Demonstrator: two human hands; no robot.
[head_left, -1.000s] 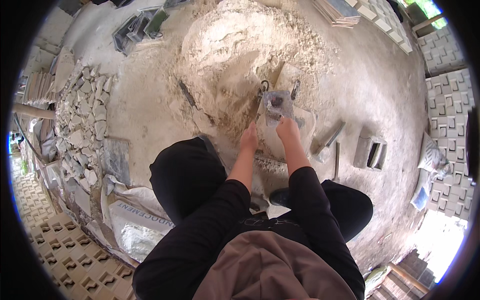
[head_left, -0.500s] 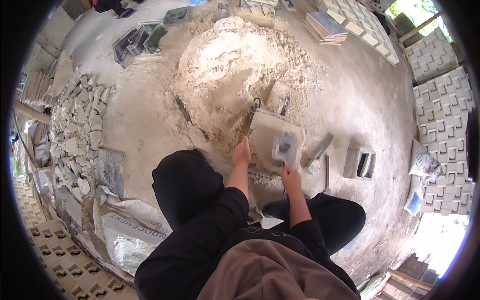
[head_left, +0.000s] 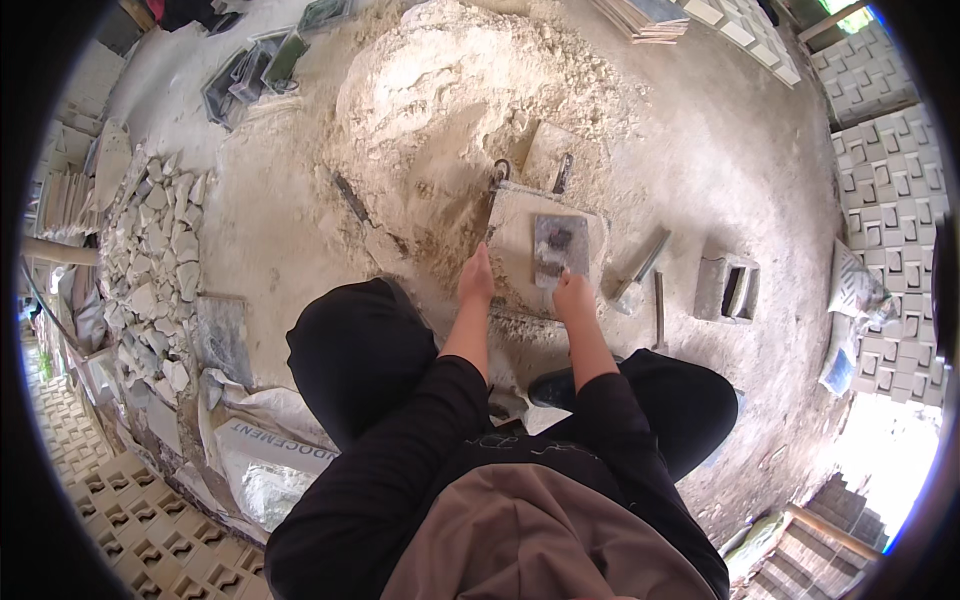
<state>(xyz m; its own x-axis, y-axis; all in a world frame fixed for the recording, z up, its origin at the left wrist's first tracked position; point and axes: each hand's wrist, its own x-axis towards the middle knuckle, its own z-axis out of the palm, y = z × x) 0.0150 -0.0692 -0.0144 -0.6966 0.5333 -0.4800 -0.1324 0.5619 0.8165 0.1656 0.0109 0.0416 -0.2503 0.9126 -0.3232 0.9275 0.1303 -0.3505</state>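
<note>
A rectangular mold (head_left: 512,222) packed with pale, sandy mix lies on the floor in front of me, a metal ring at its far left corner. My left hand (head_left: 476,276) is at the mold's near left edge, fingers together along its side. In my right hand (head_left: 574,297) is the handle of a flat rectangular trowel (head_left: 548,276), its grey plate over the right part of the mix. Whether the plate presses on the surface or hovers just above it, I cannot tell.
A large heap of pale powder (head_left: 440,80) rises beyond the mold. To the right lie a brush-like tool (head_left: 642,268), a thin bar (head_left: 659,308) and a hollow block (head_left: 712,285). Broken pieces (head_left: 150,240) pile up at left, near an open sack (head_left: 275,445). Patterned blocks (head_left: 880,220) are stacked far right.
The view has tilted, so the whole scene sits higher in the picture. Over the mold, the trowel plate has shifted slightly and its glare has faded. My left hand stays at the mold's edge.
</note>
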